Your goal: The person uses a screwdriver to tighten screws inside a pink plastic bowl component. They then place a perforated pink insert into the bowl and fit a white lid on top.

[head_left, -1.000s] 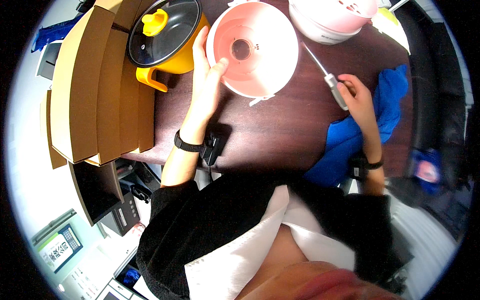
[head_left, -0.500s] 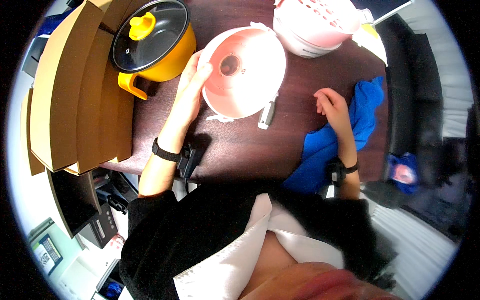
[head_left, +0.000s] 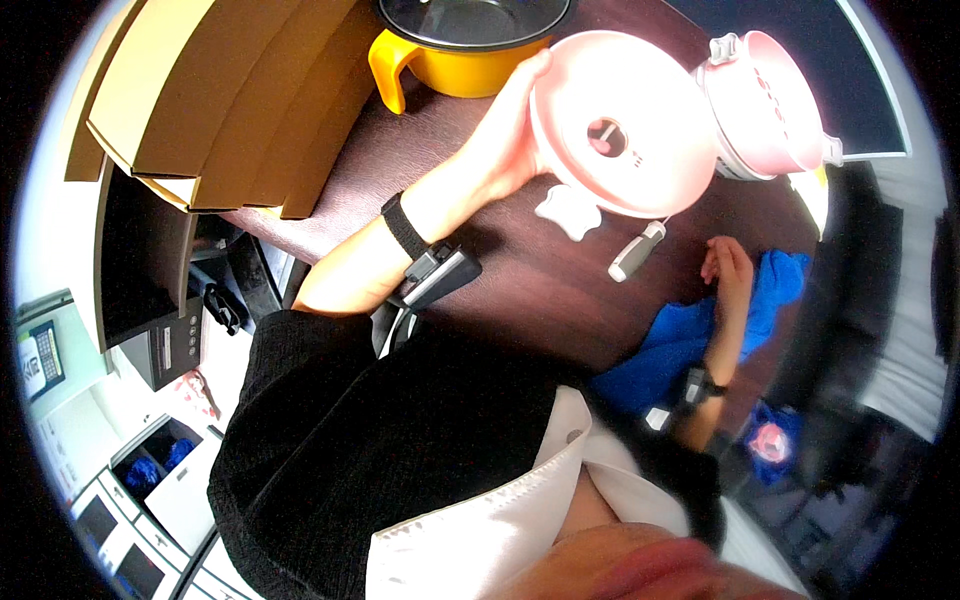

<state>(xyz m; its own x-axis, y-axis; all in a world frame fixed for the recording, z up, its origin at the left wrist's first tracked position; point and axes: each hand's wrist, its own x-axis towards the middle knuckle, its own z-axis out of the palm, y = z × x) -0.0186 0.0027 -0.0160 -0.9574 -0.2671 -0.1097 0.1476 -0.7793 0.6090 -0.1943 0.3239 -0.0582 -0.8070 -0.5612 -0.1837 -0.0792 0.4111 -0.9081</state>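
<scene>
Far left: cardboard boxes (head_left: 290, 110) at the table edge. Next, yellow pot (head_left: 455, 72), dark top, its handle on the left, just beyond my left arm.

Left hand (head_left: 510, 140) holds the pink round shell (head_left: 660, 110) by its left edge. Shell is right of centre, seems raised over the table (head_left: 560, 275), hole near its middle, white clip (head_left: 569, 211) at the near edge. Glare washes out the face; can't see how my fingers lie behind it. One-sided hold, so weight hangs off to the right: fingers spread wide behind and a firm wrist should stop it rolling. Better to bear on the rim than on the clip.

Just nearer me: grey-and-white tool handle (head_left: 638, 252), far end hidden by the shell. Don't set the shell down on it.

Blue cloth (head_left: 660, 350) next, right hand (head_left: 732, 272) by it, fingers loosely curled, nothing in them that I see. It could steady the free rim.

Far right: pink-and-white container (head_left: 775, 105), overlapped by the shell; can't tell if they touch, so leave clearance
</scene>
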